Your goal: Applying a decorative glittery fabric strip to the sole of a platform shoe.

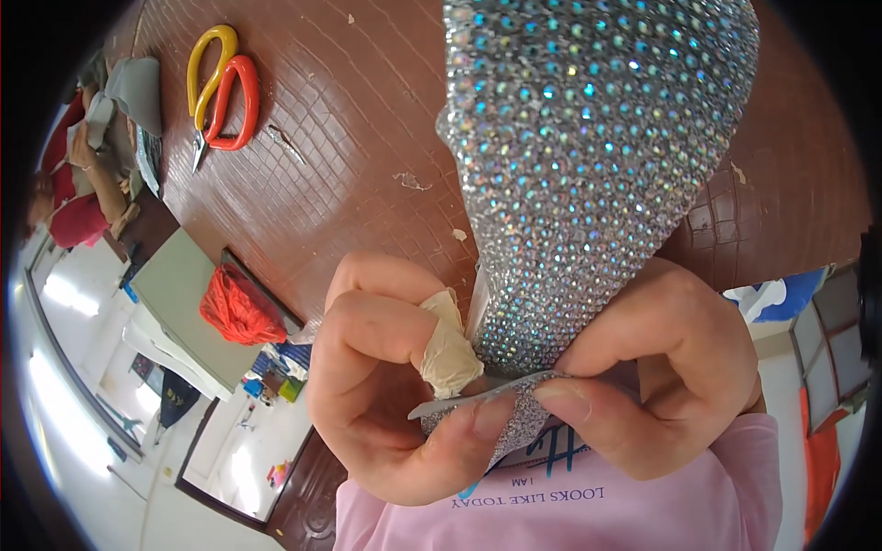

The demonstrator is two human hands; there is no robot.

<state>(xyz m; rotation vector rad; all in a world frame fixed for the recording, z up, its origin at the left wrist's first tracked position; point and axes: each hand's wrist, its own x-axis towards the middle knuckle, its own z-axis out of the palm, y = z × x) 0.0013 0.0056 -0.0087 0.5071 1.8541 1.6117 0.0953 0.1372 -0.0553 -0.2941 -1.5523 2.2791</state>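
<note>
A sheet of glittering rhinestone fabric [597, 138] with silver and blue-green stones rises from my hands toward the top of the view. Its narrow lower end is folded back between my fingers, and a grey backing edge shows along the fold. My left hand [386, 376] pinches the fold from the left, thumb in front; a finger of it is wrapped in cream-coloured tape [450, 344]. From the right, my right hand [661, 376] grips the same fold between thumb and bent forefinger. The two thumbs are a short distance apart, and the fabric's underside is hidden.
Scissors [223, 92] with one yellow and one red handle lie on the brown, crocodile-patterned table [358, 119]; a small dark metal piece [287, 145] lies beside them. Left, a red plastic bag [241, 305] sits by a pale green table [188, 303]. Another person's arm [101, 188] shows at far left.
</note>
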